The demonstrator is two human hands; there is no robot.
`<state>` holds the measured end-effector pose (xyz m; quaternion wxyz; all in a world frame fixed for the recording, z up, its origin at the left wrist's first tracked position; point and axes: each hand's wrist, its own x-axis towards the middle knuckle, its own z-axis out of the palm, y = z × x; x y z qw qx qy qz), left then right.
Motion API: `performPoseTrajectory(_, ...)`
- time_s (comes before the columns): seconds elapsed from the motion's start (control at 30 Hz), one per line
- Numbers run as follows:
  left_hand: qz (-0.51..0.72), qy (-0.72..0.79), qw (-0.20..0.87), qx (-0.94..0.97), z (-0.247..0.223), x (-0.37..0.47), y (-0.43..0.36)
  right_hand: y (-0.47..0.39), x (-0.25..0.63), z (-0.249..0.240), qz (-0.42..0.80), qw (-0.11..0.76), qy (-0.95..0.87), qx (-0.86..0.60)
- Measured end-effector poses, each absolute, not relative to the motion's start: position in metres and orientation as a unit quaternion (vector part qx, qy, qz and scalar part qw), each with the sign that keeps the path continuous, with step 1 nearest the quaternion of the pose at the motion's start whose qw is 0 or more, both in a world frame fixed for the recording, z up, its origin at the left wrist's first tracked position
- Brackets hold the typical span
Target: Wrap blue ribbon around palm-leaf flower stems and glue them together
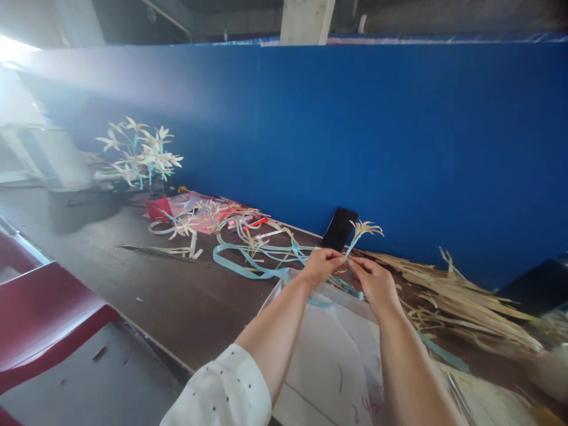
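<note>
A pale dried-leaf flower (364,228) with a light blue wrapped stem stands upright between my hands. My left hand (322,264) pinches the lower stem from the left, thumb and forefinger pressed together. From the right, my right hand (375,283) closes its fingertips on the same stem, close to the left fingertips. Blue ribbon hangs just below the fingers, partly hidden by them. Beneath my forearms lies a white sheet (332,343) with pink handwriting. Loops of light blue ribbon (237,269) spread to the left of my hands.
A black phone (339,228) leans on the blue partition (399,130). Dried leaf strips (461,296) lie at the right. A bunch of finished flowers (148,154) stands at the left, near pink paper (204,220). A red chair (53,313) is at the lower left.
</note>
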<state>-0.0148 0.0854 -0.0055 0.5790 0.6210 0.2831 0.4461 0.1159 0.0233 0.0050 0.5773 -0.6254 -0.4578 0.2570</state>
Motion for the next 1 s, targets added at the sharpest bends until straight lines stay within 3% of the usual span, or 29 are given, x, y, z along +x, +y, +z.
performPoseTrajectory(0.33, 0.456, 0.291, 0.565, 0.623, -0.003, -0.015, 0.084, 0.025, 0.117, 0.000, 0.270, 0.598, -0.440, -0.613)
performPoseTrajectory(0.67, 0.442, 0.301, 0.575, 0.619, 0.000, -0.011, 0.078, 0.024, 0.108, 0.012, 0.319, 0.735, -0.324, -0.504)
performPoseTrajectory(1.0, 0.452, 0.287, 0.564, 0.629, -0.002, -0.007, 0.075, 0.025, 0.105, 0.010, 0.317, 0.723, -0.313, -0.528)
